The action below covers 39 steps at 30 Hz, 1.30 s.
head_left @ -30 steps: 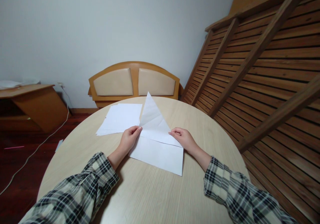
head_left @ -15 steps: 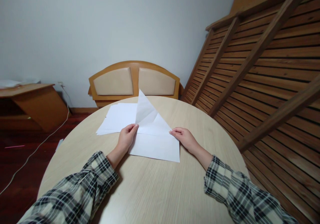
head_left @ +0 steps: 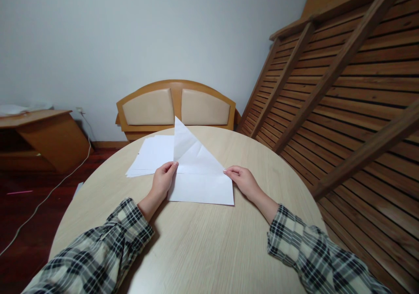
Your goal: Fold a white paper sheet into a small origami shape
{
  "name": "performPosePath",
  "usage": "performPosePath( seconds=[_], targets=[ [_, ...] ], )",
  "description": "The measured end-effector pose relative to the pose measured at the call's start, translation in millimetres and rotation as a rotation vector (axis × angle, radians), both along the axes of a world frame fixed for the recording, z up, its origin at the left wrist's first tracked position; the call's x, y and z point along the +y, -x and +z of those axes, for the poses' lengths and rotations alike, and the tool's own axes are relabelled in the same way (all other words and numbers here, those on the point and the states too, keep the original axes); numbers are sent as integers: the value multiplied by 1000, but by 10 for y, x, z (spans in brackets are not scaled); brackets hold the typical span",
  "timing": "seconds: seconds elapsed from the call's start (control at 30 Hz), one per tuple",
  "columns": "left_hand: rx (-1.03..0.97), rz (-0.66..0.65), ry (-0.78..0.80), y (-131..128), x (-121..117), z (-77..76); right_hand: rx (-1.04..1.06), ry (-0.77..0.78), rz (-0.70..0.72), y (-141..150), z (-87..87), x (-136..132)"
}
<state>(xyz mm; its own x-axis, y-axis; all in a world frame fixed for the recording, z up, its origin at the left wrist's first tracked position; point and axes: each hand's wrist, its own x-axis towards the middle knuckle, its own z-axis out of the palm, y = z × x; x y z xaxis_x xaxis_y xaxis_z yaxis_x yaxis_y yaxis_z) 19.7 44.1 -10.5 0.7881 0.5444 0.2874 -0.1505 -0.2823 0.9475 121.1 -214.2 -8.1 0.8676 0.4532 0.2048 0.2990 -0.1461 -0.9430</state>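
A white sheet of paper (head_left: 201,188) is between my hands, folded so that its far part is a triangle with a tall point at the upper left and a rectangular strip lies nearest me. Creases cross the triangle. My left hand (head_left: 163,179) pinches the sheet's left edge between thumb and fingers. At the right edge, my right hand (head_left: 242,180) pinches the lower right corner of the triangle. Behind my left hand, a stack of white paper (head_left: 152,152) lies on the table, partly covered by the folded sheet.
The round pale wooden table (head_left: 203,246) fills the middle. Beyond it stands a wooden headboard (head_left: 177,104) with cream panels. A slatted wooden frame (head_left: 327,97) leans at the right. At the left are a desk (head_left: 49,136) and a white cable (head_left: 49,193) on the dark red floor.
The folded sheet has turned slightly, its tall point shifting left and its near edge moving away from me. My left hand has moved a little left; both hands keep their pinch.
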Motion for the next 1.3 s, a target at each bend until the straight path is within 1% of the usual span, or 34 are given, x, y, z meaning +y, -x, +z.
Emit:
performPosePath(
  seconds=[0.07,0.17,0.23,0.37,0.5,0.6,0.67,0.8,0.93,1.07,1.17,1.23,1.3],
  targets=[
    [1,-39,40,7,-16,14,-21,-2,-49,-26,-10,-8],
    [54,-142,96,28,-56,51,-50,-12,-136,-67,-7,-29],
    [90,-205,115,45,-82,81,-50,-20,-162,-90,2,-45],
    [137,-281,125,66,-108,124,-21,-53,-143,-113,21,-68],
    [194,-363,121,63,-108,124,-1,-74,-154,-109,32,-78],
    [185,-360,101,56,-104,112,15,-81,-152,-94,45,-85],
    [171,-326,88,51,-101,104,20,-84,-132,-80,55,-89],
    [147,-284,90,34,-78,66,77,-52,-38,-58,68,-89],
    [93,-252,74,6,-42,8,115,-47,-12,-46,76,-84],
    [39,-208,84,10,-38,24,139,-22,84,-23,94,-96],
    [67,-249,101,38,-67,77,225,-54,139,-2,115,-112],
    [115,-331,123,62,-96,107,327,-85,167,15,131,-117],
    [178,-437,158,86,-124,122,387,-93,202,38,141,-111]
  ],
)
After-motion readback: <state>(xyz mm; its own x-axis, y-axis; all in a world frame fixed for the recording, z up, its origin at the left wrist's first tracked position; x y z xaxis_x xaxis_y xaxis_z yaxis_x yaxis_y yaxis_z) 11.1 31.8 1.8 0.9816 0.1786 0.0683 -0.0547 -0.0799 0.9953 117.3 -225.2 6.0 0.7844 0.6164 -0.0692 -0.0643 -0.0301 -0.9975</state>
